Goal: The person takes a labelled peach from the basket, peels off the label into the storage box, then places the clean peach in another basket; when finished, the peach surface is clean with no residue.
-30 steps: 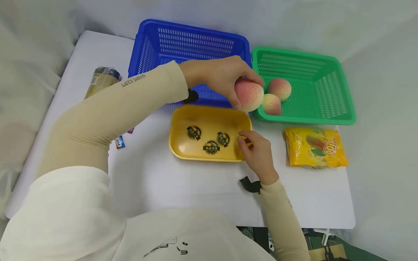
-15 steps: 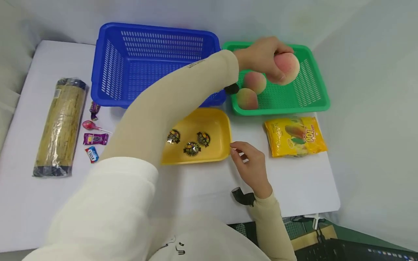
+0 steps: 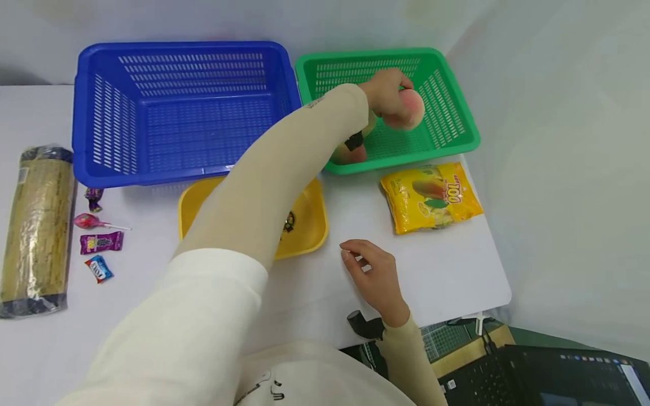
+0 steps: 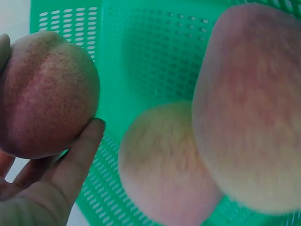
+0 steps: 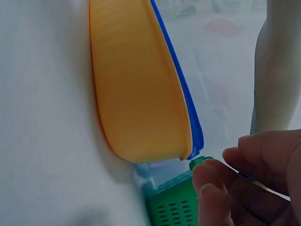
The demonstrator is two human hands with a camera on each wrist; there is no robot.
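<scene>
1. Far left of the white table (image 3: 304,293) you've still got the long wrapped roll (image 3: 35,228) and a few small candies (image 3: 99,242) lying loose, not in any basket.
2. The blue basket (image 3: 183,113) looks like it has nothing in it, so those bits are probably what's left.
3. The yellow tray (image 3: 310,223) is just in front of it. Your sleeve covers most of it, so I can't tell how many stickered pieces are inside.
4. Your right hand (image 3: 373,276) rests on the table just right of the tray, fingers loosely curled, apparently holding nothing.
5. The green basket (image 3: 452,113) already holds two peaches (image 4: 207,155). Your left hand (image 3: 383,93) is wrapped around a third peach (image 3: 406,110), held low over the basket floor and not let go yet.
6. The yellow snack bag (image 3: 429,197) sits outside, just in front of the green basket.
</scene>
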